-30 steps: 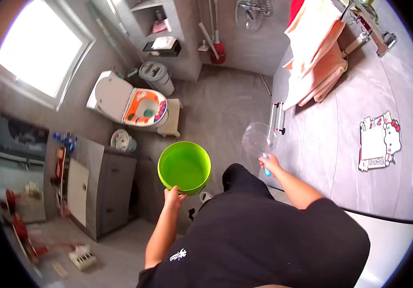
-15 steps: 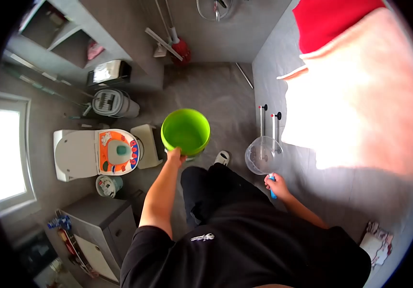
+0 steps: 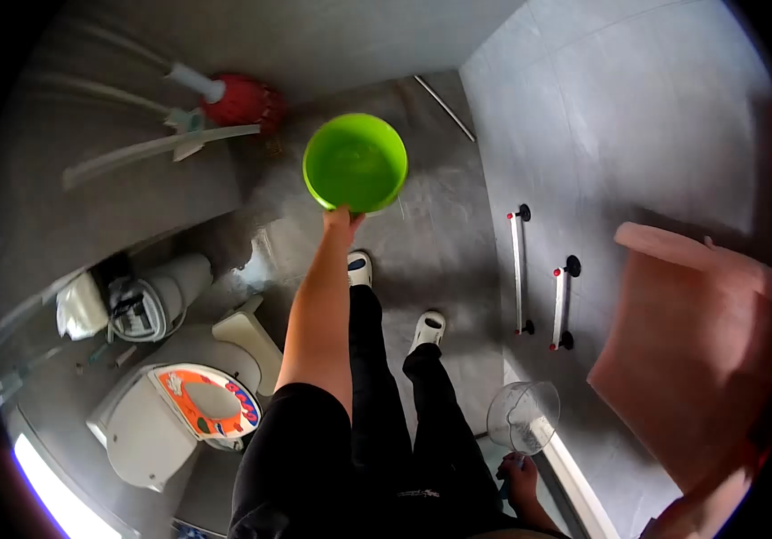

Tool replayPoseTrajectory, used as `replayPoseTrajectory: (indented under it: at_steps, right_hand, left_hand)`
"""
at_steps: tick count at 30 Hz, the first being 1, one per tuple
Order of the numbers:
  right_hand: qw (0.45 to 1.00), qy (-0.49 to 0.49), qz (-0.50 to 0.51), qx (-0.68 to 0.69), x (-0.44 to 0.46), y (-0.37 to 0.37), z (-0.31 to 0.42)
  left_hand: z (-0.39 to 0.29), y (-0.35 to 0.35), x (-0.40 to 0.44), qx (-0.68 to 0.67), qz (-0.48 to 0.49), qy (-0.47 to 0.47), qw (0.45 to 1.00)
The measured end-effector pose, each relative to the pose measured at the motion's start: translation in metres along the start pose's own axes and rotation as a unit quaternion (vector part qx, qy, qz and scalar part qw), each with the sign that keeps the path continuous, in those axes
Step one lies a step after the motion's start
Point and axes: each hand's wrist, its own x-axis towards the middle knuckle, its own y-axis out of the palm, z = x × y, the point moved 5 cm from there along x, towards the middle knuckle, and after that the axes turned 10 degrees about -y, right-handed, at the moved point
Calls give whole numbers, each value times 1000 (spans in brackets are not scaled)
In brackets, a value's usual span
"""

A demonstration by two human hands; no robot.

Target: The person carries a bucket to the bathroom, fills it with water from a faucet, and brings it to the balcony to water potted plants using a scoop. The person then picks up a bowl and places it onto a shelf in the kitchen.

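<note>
My left hand [image 3: 343, 222] is closed on the near rim of a bright green bucket [image 3: 355, 157], held out at arm's length above the grey floor. The bucket's open top faces up at me, and its inside shows plain green. Low on the right, my right hand [image 3: 519, 474] is wrapped round the handle of a clear plastic water dipper [image 3: 523, 415]. Most of that handle is covered by the fingers. The dipper's round bowl points away from me, near the doorway's pale sill.
To the left stand a toilet with an orange child seat [image 3: 195, 395], a step stool [image 3: 251, 341] and a grey mop bucket [image 3: 157, 301]. A red mop [image 3: 242, 101] leans at the back left. Two grab bars [image 3: 518, 274] and a pink towel [image 3: 673, 350] are on the right wall.
I have stepped and turned further into the room. The green bucket has moved forward with my left hand, and the dipper has dropped nearer my right side. Both are still held.
</note>
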Motion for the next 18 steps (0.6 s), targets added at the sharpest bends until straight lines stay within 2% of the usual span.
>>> replayPoseTrajectory:
  at_steps: [7, 9, 12, 13, 15, 17, 18]
  right_hand:
    - [999, 36, -3, -1, -12, 44, -3]
    - [998, 58, -11, -21, -19, 57, 4]
    - [998, 54, -13, -11, -15, 69, 13]
    - [999, 49, -6, 15, -15, 72, 16]
    - [999, 33, -8, 12, -13, 78, 36]
    - [1000, 13, -10, 15, -15, 83, 51]
    - [1000, -1, -5, 23, -17, 83, 55]
  left_hand:
    - [-37, 75, 116, -42, 88, -48, 994]
    - [-47, 80, 122, -63, 56, -59, 995]
    - [-47, 72, 138, -25, 103, -27, 994]
    - [-53, 70, 129, 11, 108, -3, 994]
    - [-76, 98, 25, 109, -27, -110, 988]
    - [-97, 108, -25, 323, 18, 7, 946]
    - [-117, 122, -73, 283, 89, 74, 952]
